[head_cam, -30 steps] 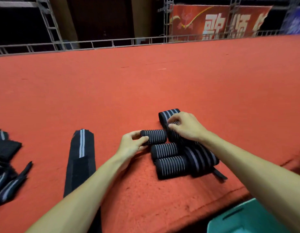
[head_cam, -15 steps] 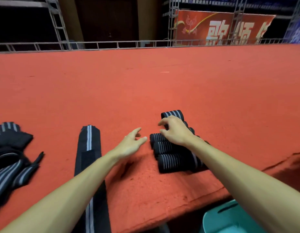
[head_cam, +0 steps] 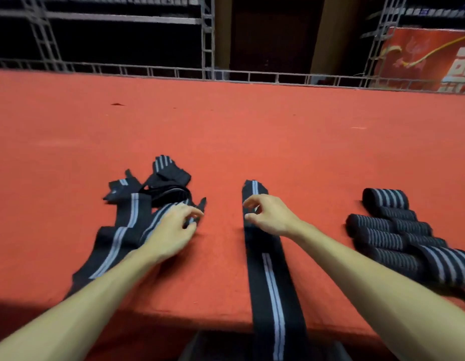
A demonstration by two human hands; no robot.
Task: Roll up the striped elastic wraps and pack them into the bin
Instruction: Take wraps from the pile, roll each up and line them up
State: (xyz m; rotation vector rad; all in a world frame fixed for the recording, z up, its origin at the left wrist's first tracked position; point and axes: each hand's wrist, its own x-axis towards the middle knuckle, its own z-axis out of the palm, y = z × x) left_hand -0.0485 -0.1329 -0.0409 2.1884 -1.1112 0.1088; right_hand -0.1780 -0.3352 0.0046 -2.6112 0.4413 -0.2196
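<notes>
A flat black wrap (head_cam: 271,277) with grey stripes lies stretched out on the red carpeted surface (head_cam: 226,131), its near end hanging over the front edge. My right hand (head_cam: 269,216) hovers over its far part with fingers loosely curled and holds nothing. My left hand (head_cam: 174,227) is over the edge of a tangled heap of unrolled wraps (head_cam: 145,204), fingers relaxed and empty. Several rolled wraps (head_cam: 398,233) are stacked together at the right. The bin is not in view.
The front edge of the red surface (head_cam: 200,312) runs just below my forearms. A metal truss rail (head_cam: 226,74) borders the far side. A red banner (head_cam: 429,58) hangs at the back right.
Both hands have left the stack of rolled wraps and swung left to the flat wrap and the heap. The view has turned left, so the stack now sits at the right.
</notes>
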